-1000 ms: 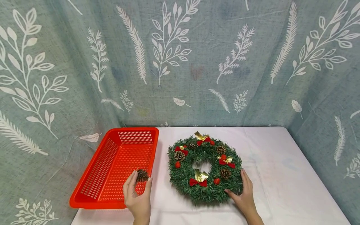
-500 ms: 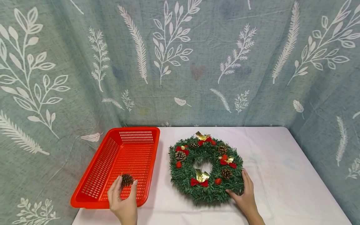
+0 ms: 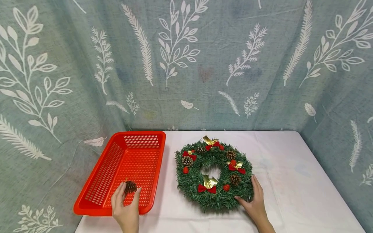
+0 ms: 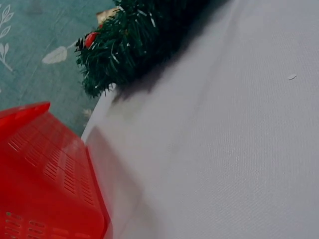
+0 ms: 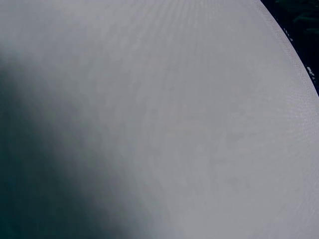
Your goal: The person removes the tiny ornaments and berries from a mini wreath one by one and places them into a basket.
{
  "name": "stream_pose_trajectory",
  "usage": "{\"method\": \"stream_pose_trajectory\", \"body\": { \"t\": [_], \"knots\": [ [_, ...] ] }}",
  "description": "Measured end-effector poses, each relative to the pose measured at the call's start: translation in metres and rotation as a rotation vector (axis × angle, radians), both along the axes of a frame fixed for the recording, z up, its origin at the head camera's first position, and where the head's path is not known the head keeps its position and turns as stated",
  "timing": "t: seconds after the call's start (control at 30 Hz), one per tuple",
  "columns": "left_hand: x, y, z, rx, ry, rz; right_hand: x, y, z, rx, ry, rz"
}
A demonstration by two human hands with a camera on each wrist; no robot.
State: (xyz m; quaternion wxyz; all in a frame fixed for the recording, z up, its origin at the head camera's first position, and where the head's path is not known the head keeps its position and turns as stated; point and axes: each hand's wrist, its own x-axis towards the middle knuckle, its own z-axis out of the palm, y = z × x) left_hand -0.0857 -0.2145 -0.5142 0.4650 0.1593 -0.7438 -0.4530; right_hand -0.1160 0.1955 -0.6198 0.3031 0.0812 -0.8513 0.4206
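In the head view my left hand (image 3: 126, 207) reaches over the near rim of a red slotted basket (image 3: 102, 174) and pinches a brown pine cone (image 3: 130, 186) between fingers and thumb, low inside the basket. A green wreath (image 3: 194, 184) with red bows, gold ribbon, red berries and pine cones lies flat on the white tablecloth (image 3: 291, 181). My right hand (image 3: 254, 202) holds the wreath's near right edge, thumb under the front, fingers along its side. The left wrist view shows the basket's wall (image 4: 45, 169) and wreath needles (image 4: 129, 40); neither hand appears in the wrist views.
A teal curtain (image 3: 186, 64) with white leaf prints hangs behind and on both sides of the table. The basket stands at the table's left edge. The right wrist view shows only white cloth (image 5: 174, 114).
My left hand carried the pine cone leftwards from the basket's right rim to a spot over its near floor, then lowered it slightly. The right hand stayed on the wreath.
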Motion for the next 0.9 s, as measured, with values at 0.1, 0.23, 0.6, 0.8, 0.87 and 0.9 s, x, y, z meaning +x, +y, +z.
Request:
{"method": "stream_pose_trajectory", "body": {
  "t": [0.1, 0.23, 0.6, 0.8, 0.87, 0.9],
  "knots": [
    [0.000, -0.001, -0.002, -0.009, 0.001, 0.001, -0.001, 0.000, 0.000, -0.006, -0.003, 0.004],
    [0.000, -0.002, -0.003, -0.041, -0.022, 0.005, -0.001, 0.000, 0.001, -0.020, -0.012, 0.008],
    [-0.001, -0.005, 0.008, -0.143, -0.397, -0.097, -0.001, 0.001, 0.003, -0.054, -0.061, 0.009],
    [-0.006, -0.015, 0.014, -0.246, -0.445, -0.184, 0.000, 0.000, 0.004, -0.072, -0.095, 0.011],
    [-0.008, -0.019, 0.016, -0.232, -0.483, -0.229, 0.001, -0.001, 0.003, -0.069, -0.094, 0.007],
    [-0.009, -0.021, 0.018, -0.224, -0.504, -0.249, 0.001, -0.001, 0.003, -0.067, -0.091, 0.008]
  ]
}}
